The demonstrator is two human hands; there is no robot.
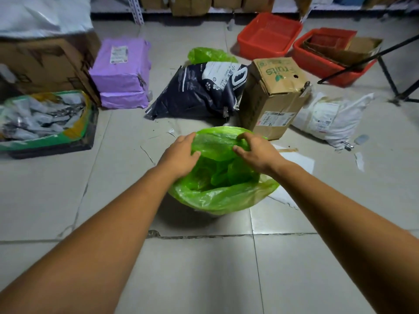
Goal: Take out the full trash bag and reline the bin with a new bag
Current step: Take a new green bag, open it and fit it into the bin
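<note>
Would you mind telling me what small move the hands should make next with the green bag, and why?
Probably pull the far edge of the green bag outward and down over the far rim. The near edge already drapes outside, while the left hand and right hand hold the far edge bunched above the opening. The bin itself is hidden under the plastic.

The green bag [223, 196] draped over the bin hid it entirely. The left hand [181, 155] and right hand [256, 152] had their fingertips buried in the plastic. The far boxes [190, 4] were cut off by the top edge, and the label [118, 54] on the purple parcel [121, 73] was too blurred to read.
</note>
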